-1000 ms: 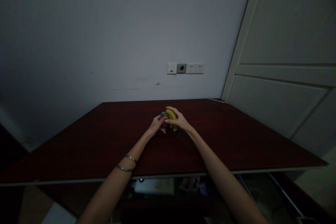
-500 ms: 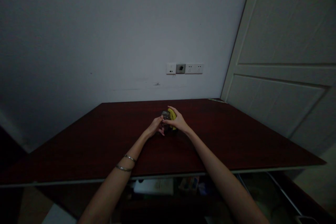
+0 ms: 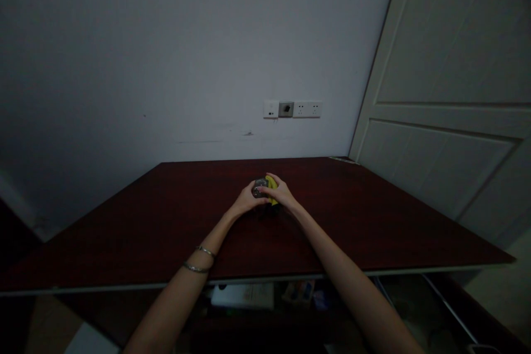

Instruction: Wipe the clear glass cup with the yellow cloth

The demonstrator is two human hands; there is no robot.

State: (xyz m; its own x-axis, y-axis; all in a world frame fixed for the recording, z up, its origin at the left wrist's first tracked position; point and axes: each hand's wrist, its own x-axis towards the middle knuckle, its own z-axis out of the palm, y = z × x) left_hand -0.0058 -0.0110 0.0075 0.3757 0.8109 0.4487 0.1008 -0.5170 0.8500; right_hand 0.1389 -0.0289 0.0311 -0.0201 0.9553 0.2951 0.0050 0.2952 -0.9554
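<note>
A small dark, see-through object that looks like glass (image 3: 259,183) sits between my two hands, just above the tabletop. My left hand (image 3: 246,199) is wrapped round its left and near side. On the right, my right hand (image 3: 284,194) is closed on a yellow cloth (image 3: 271,183) and presses it against the glass object, with its thumb reaching across the front. Fingers cover much of the object, so its full shape is hidden.
The dark red table (image 3: 145,232) reaches back to a grey wall with sockets (image 3: 307,109). A white panelled door (image 3: 448,160) stands along the right. Below the table's front edge, a white flat item (image 3: 244,295) and small boxes (image 3: 297,291) lie on a shelf.
My left hand has turned and its fingers now wrap under the glass object, which has shifted slightly left. My right hand and the cloth have moved slightly down.
</note>
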